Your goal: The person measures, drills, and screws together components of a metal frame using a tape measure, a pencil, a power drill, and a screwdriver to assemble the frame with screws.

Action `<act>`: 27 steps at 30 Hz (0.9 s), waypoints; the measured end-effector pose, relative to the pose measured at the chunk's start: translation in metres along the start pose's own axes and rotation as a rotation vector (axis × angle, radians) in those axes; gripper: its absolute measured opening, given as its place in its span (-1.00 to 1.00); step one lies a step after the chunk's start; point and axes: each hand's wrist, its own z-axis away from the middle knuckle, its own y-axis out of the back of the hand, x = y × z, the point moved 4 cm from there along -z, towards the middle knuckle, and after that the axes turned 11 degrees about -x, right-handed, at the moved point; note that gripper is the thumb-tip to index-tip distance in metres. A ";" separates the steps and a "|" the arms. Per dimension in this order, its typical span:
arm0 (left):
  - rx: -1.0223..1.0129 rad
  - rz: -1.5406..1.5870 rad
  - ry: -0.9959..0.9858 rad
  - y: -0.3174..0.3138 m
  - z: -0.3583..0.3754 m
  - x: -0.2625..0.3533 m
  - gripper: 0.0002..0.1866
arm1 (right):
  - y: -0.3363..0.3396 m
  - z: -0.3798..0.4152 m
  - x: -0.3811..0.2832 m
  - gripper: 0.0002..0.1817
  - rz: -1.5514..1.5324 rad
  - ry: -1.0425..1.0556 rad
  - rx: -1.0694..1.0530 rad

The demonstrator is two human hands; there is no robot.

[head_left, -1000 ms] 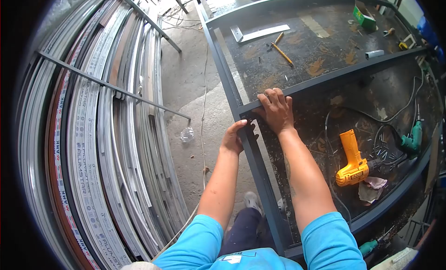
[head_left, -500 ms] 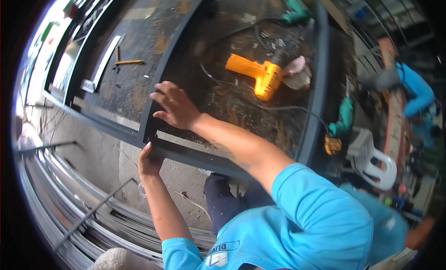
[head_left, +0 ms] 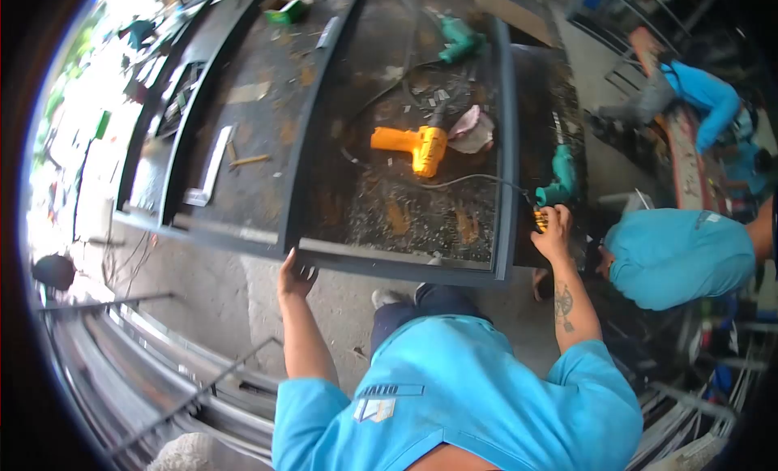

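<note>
My left hand [head_left: 297, 276] grips the front rail of a dark grey metal frame [head_left: 381, 267], where a crossbar meets it, thumb up and fingers partly hidden beneath. My right hand [head_left: 553, 234] is to the right of the frame, its fingers closed on a small yellow-and-black thing [head_left: 541, 220] that looks like a tape measure, largely covered by them. Just beyond it lies a green power tool [head_left: 559, 179]. A yellow drill [head_left: 421, 149] rests inside the frame, beside a crumpled pinkish cloth [head_left: 472, 130].
Another green power tool [head_left: 460, 40] lies at the far side, with a cable across the dark tabletop [head_left: 389, 203]. To the left are a metal strip [head_left: 213, 164] and a yellow folding rule or pencils [head_left: 247, 160]. A co-worker [head_left: 681, 256] bends close on my right; another [head_left: 705, 98] works farther back. Metal bars [head_left: 105, 374] lie lower left.
My right hand has moved from above the frame's crossbar to the right side and closed on the yellow-and-black tape measure. My left hand stays at the front rail. A co-worker has leaned into view.
</note>
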 end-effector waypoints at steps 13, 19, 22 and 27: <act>-0.286 -0.994 -0.381 -0.227 0.130 -0.115 -0.70 | 0.033 0.052 -0.030 -0.38 -1.440 -0.568 -0.642; -0.844 -0.907 0.039 -0.320 0.152 -0.166 -0.50 | 0.053 0.048 -0.134 -0.25 -1.110 -0.043 -0.957; -0.857 -1.186 0.030 -0.318 0.138 -0.164 -0.51 | 0.061 0.042 -0.157 -0.25 -0.926 -0.039 -0.984; -0.670 -1.179 0.036 -0.320 0.123 -0.166 -0.66 | 0.053 0.044 -0.133 -0.29 -0.785 0.073 -0.834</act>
